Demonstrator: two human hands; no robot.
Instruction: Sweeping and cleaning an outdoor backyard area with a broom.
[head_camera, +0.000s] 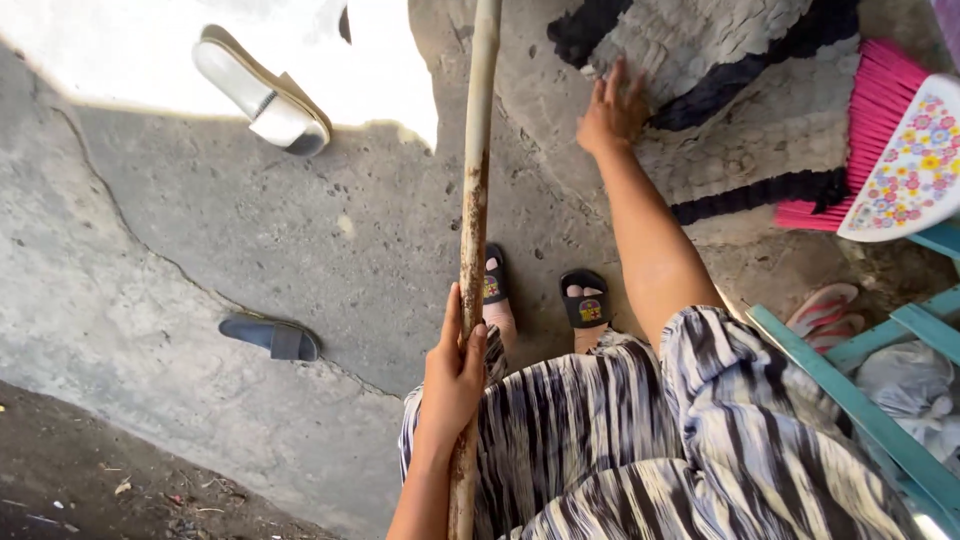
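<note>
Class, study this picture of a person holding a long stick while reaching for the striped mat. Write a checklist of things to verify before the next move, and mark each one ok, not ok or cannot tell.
1. Left hand closed around the wooden stick: ok.
2. Stick held upright, clear of the feet: ok.
3. Right hand reaches the striped mat: ok, fingers lie on its edge.
4. Mat gripped by the right hand: not ok, the fingers are spread flat.
5. Pink broom lying off the mat: not ok, its bristles overlap the mat's right edge.
6. Stick's lower end planted on the ground: cannot tell, out of view.
</note>
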